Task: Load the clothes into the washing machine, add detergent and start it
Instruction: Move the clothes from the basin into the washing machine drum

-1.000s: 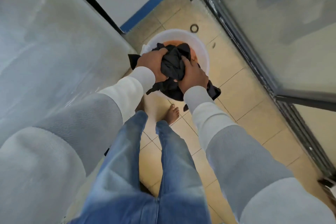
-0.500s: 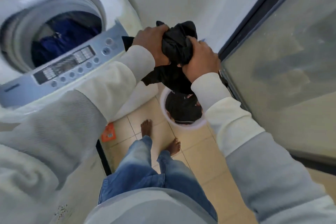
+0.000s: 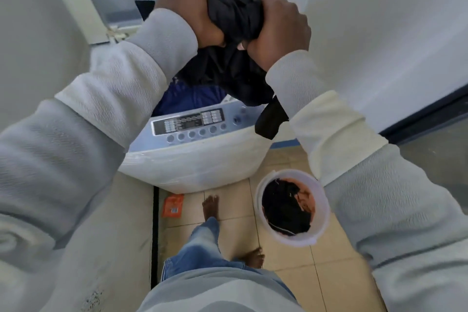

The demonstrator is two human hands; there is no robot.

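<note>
A bunched black garment (image 3: 235,15) is held up over the top-loading washing machine (image 3: 192,162). My left hand (image 3: 190,5) grips it from the left and my right hand (image 3: 278,30) from the right, both clenched on the cloth. Part of the garment hangs down past the machine's silver control panel (image 3: 188,123). Blue clothes (image 3: 190,99) lie inside the drum, mostly hidden by my arms. On the floor at the right stands a white bucket (image 3: 323,197) with black and orange clothes (image 3: 286,208) in it.
An orange sachet (image 3: 173,206) lies on the tiled floor by the machine's base. My bare feet (image 3: 210,206) stand in front of the machine. A white wall and a dark-framed glass door (image 3: 430,149) close off the right side.
Both hands lifted the black garment out of the bucket and carried it up and left, over the machine's opening. My view turned from the bucket to face the machine.
</note>
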